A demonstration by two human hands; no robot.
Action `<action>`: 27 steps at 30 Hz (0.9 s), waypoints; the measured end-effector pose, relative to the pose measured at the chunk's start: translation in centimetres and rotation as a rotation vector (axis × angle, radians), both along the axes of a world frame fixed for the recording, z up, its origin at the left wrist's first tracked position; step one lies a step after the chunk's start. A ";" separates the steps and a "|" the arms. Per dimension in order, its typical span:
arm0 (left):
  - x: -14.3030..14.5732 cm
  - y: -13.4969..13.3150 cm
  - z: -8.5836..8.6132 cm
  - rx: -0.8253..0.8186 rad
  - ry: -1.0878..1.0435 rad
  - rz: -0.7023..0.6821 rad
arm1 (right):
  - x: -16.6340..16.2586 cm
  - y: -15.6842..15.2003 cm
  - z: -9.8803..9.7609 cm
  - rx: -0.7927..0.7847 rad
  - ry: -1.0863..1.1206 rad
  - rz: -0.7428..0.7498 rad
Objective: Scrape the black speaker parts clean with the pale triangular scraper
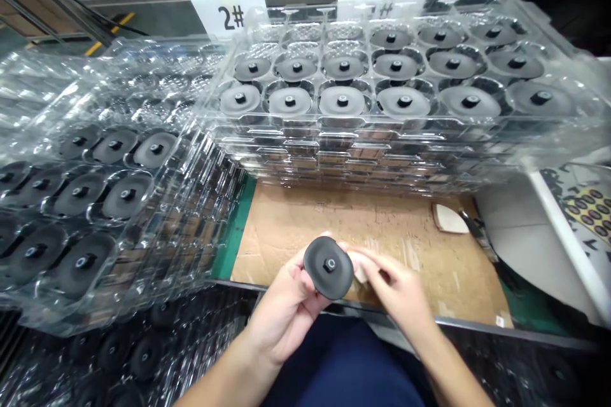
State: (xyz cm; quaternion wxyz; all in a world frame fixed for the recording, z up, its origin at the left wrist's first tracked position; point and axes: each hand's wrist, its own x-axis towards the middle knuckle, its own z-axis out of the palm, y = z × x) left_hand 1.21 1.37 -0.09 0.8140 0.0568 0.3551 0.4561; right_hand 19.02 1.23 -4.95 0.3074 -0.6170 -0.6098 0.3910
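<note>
My left hand grips a black, rounded disc-shaped part by its edge. Its shallow dished face points up at me, with a short stud and a pale ring at the centre. Against the disc's right edge, my right hand has its fingers bent together. Something small and whitish shows at those fingertips, too little of it to name. Beyond both hands stands a stack of clear plastic trays, its top one holding rows of similar black parts.
Another clear tray stack with black parts stands at the left. Cardboard covers the green bench under my hands. A pale pad and a dark strap lie at the right, near a white bin. A "2#" paper sign hangs behind.
</note>
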 end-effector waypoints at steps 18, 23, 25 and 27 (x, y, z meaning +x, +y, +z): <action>0.8 -0.6 1.0 0.070 0.109 -0.084 | -4.3 1.7 9.0 0.387 0.102 0.285; 1.4 -0.8 1.3 0.027 0.059 -0.212 | -2.9 0.6 9.5 0.279 0.103 0.340; 1.2 -0.3 1.4 0.031 0.054 -0.160 | -2.6 0.3 9.8 0.380 0.069 0.329; 0.7 0.4 1.6 0.071 0.060 -0.100 | -2.2 0.0 10.0 0.390 0.045 0.358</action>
